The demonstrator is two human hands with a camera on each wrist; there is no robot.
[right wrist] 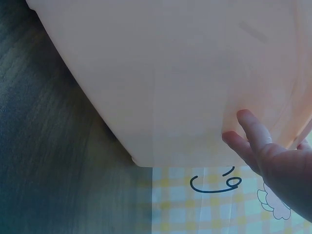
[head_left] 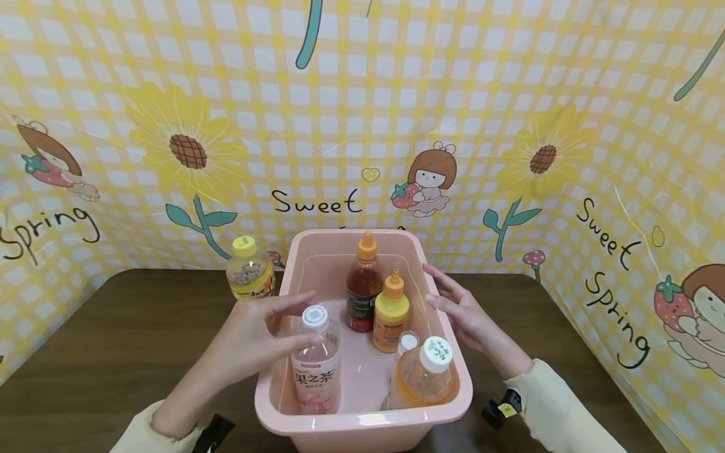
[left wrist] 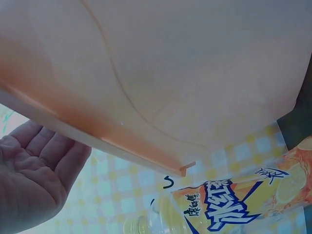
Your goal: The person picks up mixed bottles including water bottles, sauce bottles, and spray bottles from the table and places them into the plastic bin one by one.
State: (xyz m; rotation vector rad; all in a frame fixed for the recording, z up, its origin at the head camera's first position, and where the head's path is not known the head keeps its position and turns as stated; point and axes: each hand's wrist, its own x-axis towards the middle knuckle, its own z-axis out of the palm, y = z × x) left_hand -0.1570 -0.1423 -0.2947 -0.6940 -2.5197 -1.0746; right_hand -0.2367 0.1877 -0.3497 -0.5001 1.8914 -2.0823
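Note:
A pink plastic bin (head_left: 362, 420) stands on the table holding several bottles. My left hand (head_left: 249, 336) reaches over its left rim, fingers and thumb spread around the white cap of a clear fruit-tea bottle (head_left: 315, 377) with a pale pink label. The thumb overlaps the bottle's neck in the head view; the left wrist view shows the hand (left wrist: 36, 165) behind the bin's edge, the fingertips hidden. My right hand (head_left: 464, 314) is at the bin's right side. Its fingers are extended, with two fingertips at the outer wall in the right wrist view.
Inside the bin are a dark red sauce bottle (head_left: 364, 283), a yellow squeeze bottle (head_left: 391, 318) and a white-capped orange bottle (head_left: 421, 380). A yellow-capped iced-tea bottle (head_left: 249, 274) stands left of the bin on the brown table (head_left: 170, 327). Checked cloth (head_left: 340, 126) hangs behind.

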